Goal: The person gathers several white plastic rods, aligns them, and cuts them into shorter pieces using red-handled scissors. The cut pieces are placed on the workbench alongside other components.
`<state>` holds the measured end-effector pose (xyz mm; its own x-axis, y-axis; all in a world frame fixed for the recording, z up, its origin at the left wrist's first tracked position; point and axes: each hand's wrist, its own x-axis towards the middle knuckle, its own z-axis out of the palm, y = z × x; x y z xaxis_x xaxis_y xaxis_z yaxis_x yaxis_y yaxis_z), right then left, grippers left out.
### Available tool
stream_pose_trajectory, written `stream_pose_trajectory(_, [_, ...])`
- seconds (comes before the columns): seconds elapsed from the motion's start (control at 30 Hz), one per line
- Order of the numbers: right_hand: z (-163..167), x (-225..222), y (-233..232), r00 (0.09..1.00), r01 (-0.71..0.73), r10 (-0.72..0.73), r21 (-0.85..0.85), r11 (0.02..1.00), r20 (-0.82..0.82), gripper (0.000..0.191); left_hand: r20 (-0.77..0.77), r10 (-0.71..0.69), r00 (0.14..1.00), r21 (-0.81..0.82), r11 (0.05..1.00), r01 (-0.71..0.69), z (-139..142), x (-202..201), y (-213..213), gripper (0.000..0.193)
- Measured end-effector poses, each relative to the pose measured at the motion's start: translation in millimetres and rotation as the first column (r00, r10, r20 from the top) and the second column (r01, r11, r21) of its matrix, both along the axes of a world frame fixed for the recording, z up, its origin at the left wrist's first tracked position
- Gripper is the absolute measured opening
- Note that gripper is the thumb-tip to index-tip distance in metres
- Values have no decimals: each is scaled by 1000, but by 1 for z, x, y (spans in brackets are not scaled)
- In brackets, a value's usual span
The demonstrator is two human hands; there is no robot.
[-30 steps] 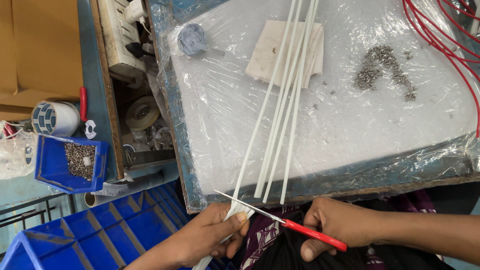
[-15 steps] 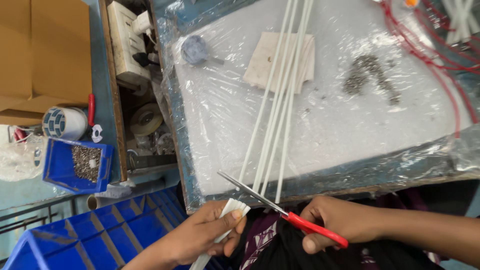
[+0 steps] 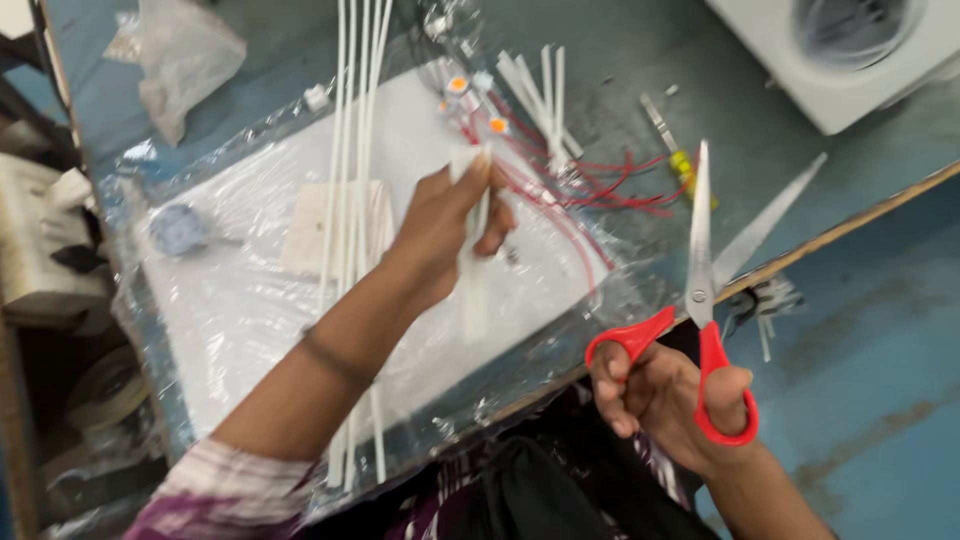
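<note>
The left hand (image 3: 450, 235) is closed around a short white strip (image 3: 470, 290), whose long axis runs up and down through the fist, an end sticking out each side. Well to its right, the right hand (image 3: 670, 400) holds red-handled scissors (image 3: 700, 290), blades spread wide and pointing up, apart from the strip; the long white rods (image 3: 350, 150) lie just left of the left hand.

A thin dark band (image 3: 335, 358) is worn around the wrist of the bare left hand (image 3: 440, 235). Below that band, a purple-and-white patterned sleeve (image 3: 225, 490) is seen. The right hand (image 3: 665, 400) is bare, without rings.
</note>
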<state>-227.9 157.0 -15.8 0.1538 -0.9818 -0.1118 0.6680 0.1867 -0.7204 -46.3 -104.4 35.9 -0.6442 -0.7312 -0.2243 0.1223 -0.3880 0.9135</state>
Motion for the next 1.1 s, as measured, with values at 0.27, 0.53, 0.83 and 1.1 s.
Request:
stream_pose_trajectory(0.27, [-10,-31,2,991,132,-130,-56,990,36,101,-243,36,969,-100,993,-62,-13,-111,-23,35])
stream_pose_trajectory(0.53, [-9,-32,-15,988,153,-150,-82,985,42,98,-372,-85,924,-393,917,-73,15,-154,-43,41])
stream_pose_trajectory(0.83, [-18,-38,-2,973,215,-207,-73,974,101,96,-318,-126,940,-623,775,-107,31,-193,-83,43])
stream_pose_trajectory(1.1, [-26,-37,-4,968,232,-229,-23,972,98,94,-223,-90,971,-596,800,-63,3,-195,-65,37])
